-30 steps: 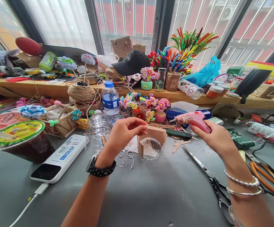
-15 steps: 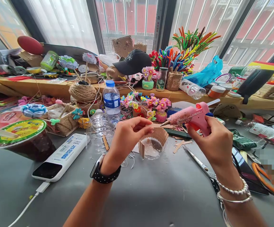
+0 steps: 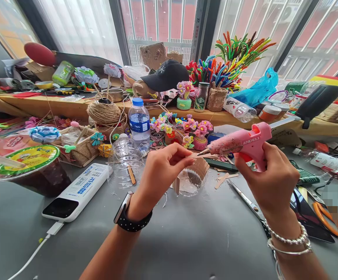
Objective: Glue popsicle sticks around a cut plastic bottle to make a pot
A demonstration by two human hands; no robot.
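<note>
My right hand [image 3: 270, 179] is wrapped round the handle of a pink hot glue gun [image 3: 242, 144], its metal nozzle aimed left. The nozzle tip is right by the fingertips of my left hand [image 3: 169, 165]. Pinched there is a wooden craft stick [image 3: 197, 155], seen nearly edge-on and mostly hidden by the fingers. Below and behind it, a cut clear plastic bottle base [image 3: 191, 189] stands on the grey table, with craft sticks [image 3: 201, 171] lined upright along part of its wall. My left wrist partly covers the view toward it.
Loose craft sticks [image 3: 223, 179] and open scissors [image 3: 249, 202] lie to the right. A clear bottle piece [image 3: 125, 163], a white power bank [image 3: 77, 194] and a lidded drink cup [image 3: 25, 171] stand left. Twine [image 3: 104, 112], a water bottle [image 3: 139, 120] and pipe-cleaner flowers [image 3: 202, 128] line the back.
The glue gun has shifted slightly right and up, its nozzle now at the stick by my left fingertips. My left hand has moved slightly right. The view has shifted a little.
</note>
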